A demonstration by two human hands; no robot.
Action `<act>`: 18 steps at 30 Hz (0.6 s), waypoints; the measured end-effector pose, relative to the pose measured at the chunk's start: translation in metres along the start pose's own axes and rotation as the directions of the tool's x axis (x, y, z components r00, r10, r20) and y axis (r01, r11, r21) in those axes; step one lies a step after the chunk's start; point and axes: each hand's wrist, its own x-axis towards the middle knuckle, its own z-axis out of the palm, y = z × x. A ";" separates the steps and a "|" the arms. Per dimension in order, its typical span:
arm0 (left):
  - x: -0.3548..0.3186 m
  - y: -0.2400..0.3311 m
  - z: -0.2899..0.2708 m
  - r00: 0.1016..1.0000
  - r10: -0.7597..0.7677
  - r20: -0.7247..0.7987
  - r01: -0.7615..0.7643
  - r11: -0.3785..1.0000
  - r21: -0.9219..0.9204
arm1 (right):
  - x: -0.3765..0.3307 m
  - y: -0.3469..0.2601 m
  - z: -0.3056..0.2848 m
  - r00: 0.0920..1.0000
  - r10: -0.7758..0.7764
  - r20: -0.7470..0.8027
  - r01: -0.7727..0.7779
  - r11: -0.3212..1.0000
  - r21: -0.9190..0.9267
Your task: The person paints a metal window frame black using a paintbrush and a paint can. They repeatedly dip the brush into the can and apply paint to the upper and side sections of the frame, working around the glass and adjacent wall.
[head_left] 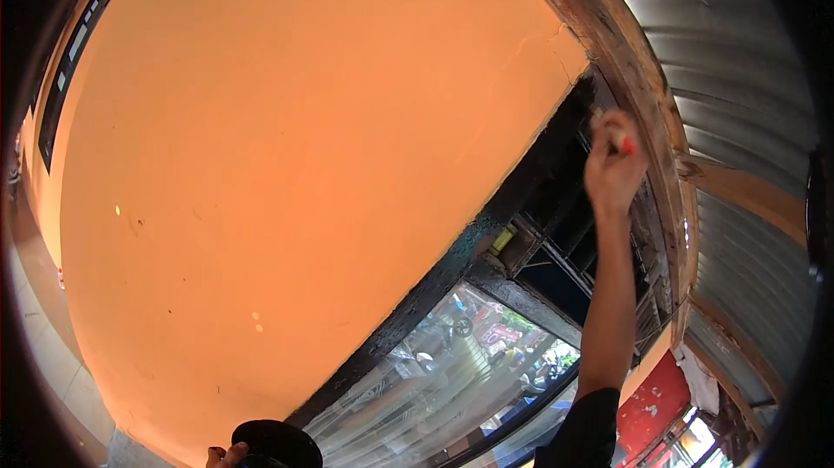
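My right hand is raised high, its fingers closed round a small brush-like tool with a pale body and a red end. Motion blurs this hand, so the tool's exact kind is unclear. The fingers are close to the upper end of a dark frame, beneath a wooden beam. At the lower edge, my left hand grips the side of a black round container. Only a few of its fingers show, and I cannot make out what is inside the container.
An orange wall fills the left and middle. Under the frame, a window with a sheer curtain reflects the street. Dark slats lie behind my right forearm. Corrugated metal roofing hangs overhead at right, crossed by a wooden rafter.
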 end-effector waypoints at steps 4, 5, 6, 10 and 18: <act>0.001 0.003 -0.001 1.000 0.024 -0.020 -0.024 1.000 0.020 | -0.078 -0.025 -0.006 0.904 -0.371 0.211 0.359 0.929 0.093; 0.003 0.004 -0.001 1.000 0.023 -0.014 -0.023 0.999 0.038 | -0.094 -0.030 -0.010 0.874 -0.403 0.272 0.393 0.915 0.091; 0.006 0.006 -0.001 1.000 0.023 -0.007 -0.023 0.998 0.059 | -0.109 -0.037 -0.015 0.846 -0.407 0.345 0.399 0.912 0.096; 0.012 0.010 -0.005 0.999 0.044 0.019 -0.046 0.988 0.145 | -0.162 -0.080 -0.039 0.703 -0.468 0.535 0.481 0.868 0.127; 0.015 0.008 -0.002 0.998 -0.042 0.049 0.035 0.988 0.150 | -0.126 -0.054 -0.029 0.854 0.148 0.498 -0.410 0.781 0.471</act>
